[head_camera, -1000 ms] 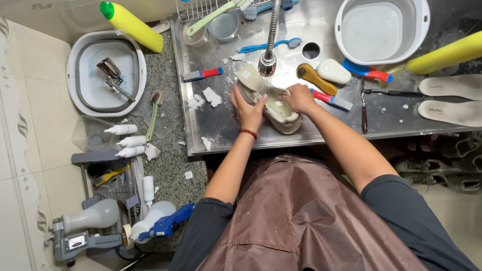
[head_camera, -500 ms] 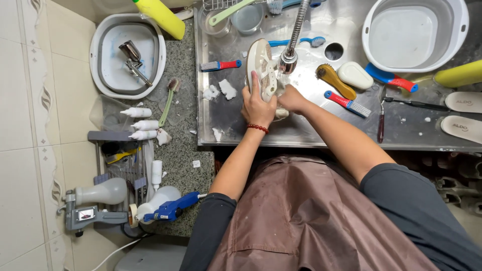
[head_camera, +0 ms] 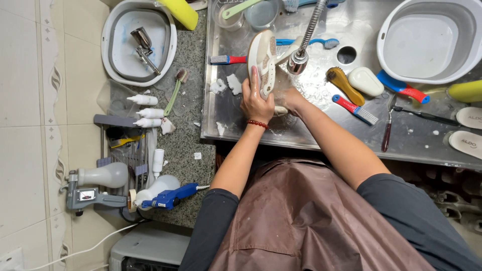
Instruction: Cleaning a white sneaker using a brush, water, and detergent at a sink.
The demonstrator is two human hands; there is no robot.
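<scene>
On the granite desk (head_camera: 193,135) at the left sit a grey basin (head_camera: 113,60) and small white bottles (head_camera: 143,111). In the steel sink (head_camera: 301,135), the left hand (head_camera: 256,103) wraps its fingers around a pale shoe (head_camera: 262,57), tipped on edge with its sole facing left, right under the faucet head (head_camera: 298,62). The right hand (head_camera: 287,95) is closed on the shoe's lower end, partly hidden. This looks like the rinsing step; the next move likely calls for turning the shoe so water reaches its other side. The shoe looks wet, off-white, faintly soiled. Further right lie brushes (head_camera: 355,109) and a white tub (head_camera: 427,40).
</scene>
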